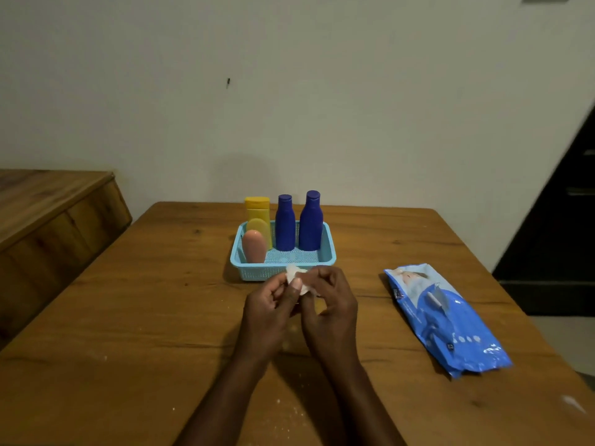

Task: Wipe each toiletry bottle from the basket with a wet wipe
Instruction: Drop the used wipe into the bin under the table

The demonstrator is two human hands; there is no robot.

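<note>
Both the left hand [270,304] and right hand [331,304] pinch the wipe [297,280]; bunched small, it may skip patches on bottles [285,223] at twelve o'clock.

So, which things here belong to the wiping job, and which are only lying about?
Belongs to the job:
- wet wipe, held by left hand and right hand
- blue basket
- yellow bottle, two blue bottles, pink tube, yellow tube
- wipes pack

Lying about:
- wooden cabinet
- white crumbs on the table
</note>
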